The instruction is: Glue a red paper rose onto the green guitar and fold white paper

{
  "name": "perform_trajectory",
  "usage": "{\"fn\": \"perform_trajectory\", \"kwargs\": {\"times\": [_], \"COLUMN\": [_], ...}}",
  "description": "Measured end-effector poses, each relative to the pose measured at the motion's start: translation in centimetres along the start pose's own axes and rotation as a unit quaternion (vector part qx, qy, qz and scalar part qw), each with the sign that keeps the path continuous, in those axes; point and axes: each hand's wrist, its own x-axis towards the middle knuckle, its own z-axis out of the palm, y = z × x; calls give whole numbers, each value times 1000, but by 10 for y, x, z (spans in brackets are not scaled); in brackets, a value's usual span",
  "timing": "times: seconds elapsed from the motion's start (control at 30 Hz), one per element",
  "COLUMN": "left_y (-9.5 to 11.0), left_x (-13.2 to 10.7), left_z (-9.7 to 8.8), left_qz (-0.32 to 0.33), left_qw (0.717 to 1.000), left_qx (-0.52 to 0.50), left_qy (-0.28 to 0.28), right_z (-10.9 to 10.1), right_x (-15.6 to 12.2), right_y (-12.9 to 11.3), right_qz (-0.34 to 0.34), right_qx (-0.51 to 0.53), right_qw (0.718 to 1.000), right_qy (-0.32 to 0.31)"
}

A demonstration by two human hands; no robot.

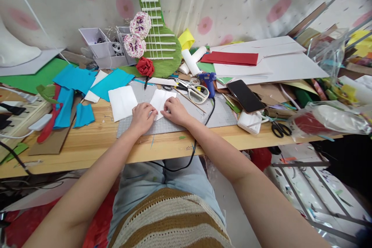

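Note:
A small white sheet of paper point(161, 100) lies on the grey cutting mat point(223, 118), under both hands. My left hand point(143, 117) has its fingers bent together at the sheet's left lower edge. From the other side, my right hand point(175, 111) pinches the same paper with curled fingers. The two hands are close, with a narrow gap between them. Left of them, a second white paper piece point(122, 102) lies partly on the mat and partly on the wooden table point(95, 135).
Behind the hands lie white-handled scissors point(199, 93), a blue glue gun point(208, 81) with a black cord, and a green paper guitar point(162, 46). A phone point(245, 95) and black-handled scissors point(281, 128) are right; blue paper pieces point(113, 84) are left.

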Motion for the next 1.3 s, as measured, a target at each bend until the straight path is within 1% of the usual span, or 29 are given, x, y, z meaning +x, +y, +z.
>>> {"fn": "perform_trajectory", "kwargs": {"times": [0.17, 0.3, 0.57, 0.77, 0.9, 1.03, 1.13, 1.23, 1.3], "left_y": [2, 2, 0, -1, -3, -3, -5, -7, -7], "left_x": [-1, -2, -2, -3, -1, 1, 2, 3, 4], "left_z": [-2, -3, -2, -1, -2, -4, -3, -3, -4], "left_qz": [11, 12, 14, 42, 57, 64, 69, 79, 84], "left_qw": [1000, 1000, 1000, 999, 998, 997, 997, 996, 995], "left_qx": [1, 3, 2, 17, 25, 32, 39, 43, 44], "left_qy": [0, -11, -9, -1, 0, -10, -10, -14, -23], "right_z": [2, 3, 3, 3, 3, 2, -1, -5, -9], "right_x": [0, 0, 0, 0, -2, -6, -9, -13, -15], "right_y": [2, 2, 2, 1, 1, -1, -3, 0, 5], "right_qz": [-2, -3, -6, -7, -21, -48, -55, -43, -19], "right_qx": [-2, -4, -6, -14, -23, -32, -37, -45, -54], "right_qw": [1000, 1000, 1000, 1000, 999, 998, 997, 997, 998], "right_qy": [4, 6, 8, 8, 13, 35, 45, 40, 37]}}
